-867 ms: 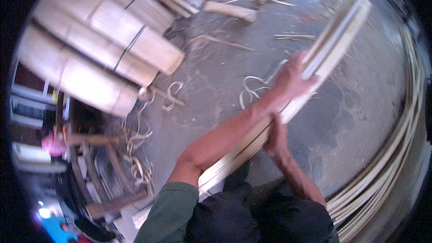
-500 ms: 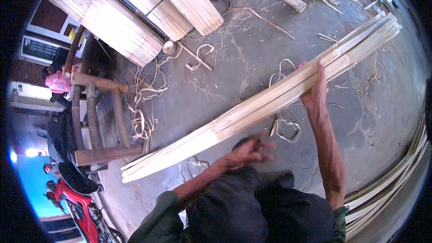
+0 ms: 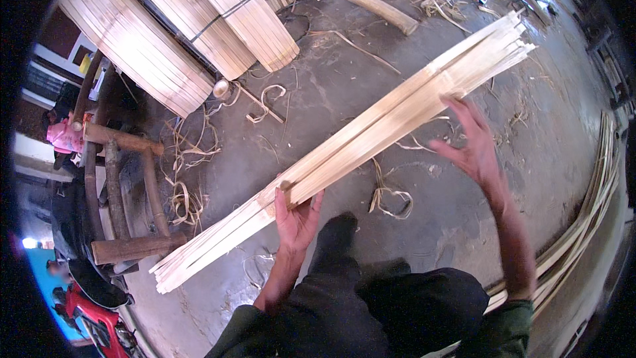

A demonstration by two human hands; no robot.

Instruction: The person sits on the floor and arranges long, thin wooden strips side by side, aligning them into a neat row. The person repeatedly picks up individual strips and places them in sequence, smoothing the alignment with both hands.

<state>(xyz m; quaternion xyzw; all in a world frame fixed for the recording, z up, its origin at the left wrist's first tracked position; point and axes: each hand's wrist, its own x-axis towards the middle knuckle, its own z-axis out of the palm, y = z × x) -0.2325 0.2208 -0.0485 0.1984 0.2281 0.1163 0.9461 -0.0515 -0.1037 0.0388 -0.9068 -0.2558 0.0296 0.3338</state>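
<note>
**Bundle of split bamboo strips, carried from below by the left hand**

Nearest: dark trousers and a shoe over the grey concrete floor [image 3: 371, 93]. Left hand [image 3: 296, 217] palm up under the strip bundle [image 3: 371, 134], fingers curled round its lower edge, thumb on top; a cupped hold, not a pinch. Right hand [image 3: 472, 148] spread flat, fingers apart, just beside the bundle's near edge; contact at the fingertips cannot be told. Long axis runs from low left, by the wooden frame [image 3: 126, 192], up to far right. The hold sits below the bundle's middle, so most of its length lies beyond it; the right hand is nearer that end. Farther: loose shavings [image 3: 391, 195], tied strip stacks [image 3: 199, 20], a short log [image 3: 383, 10].
</note>
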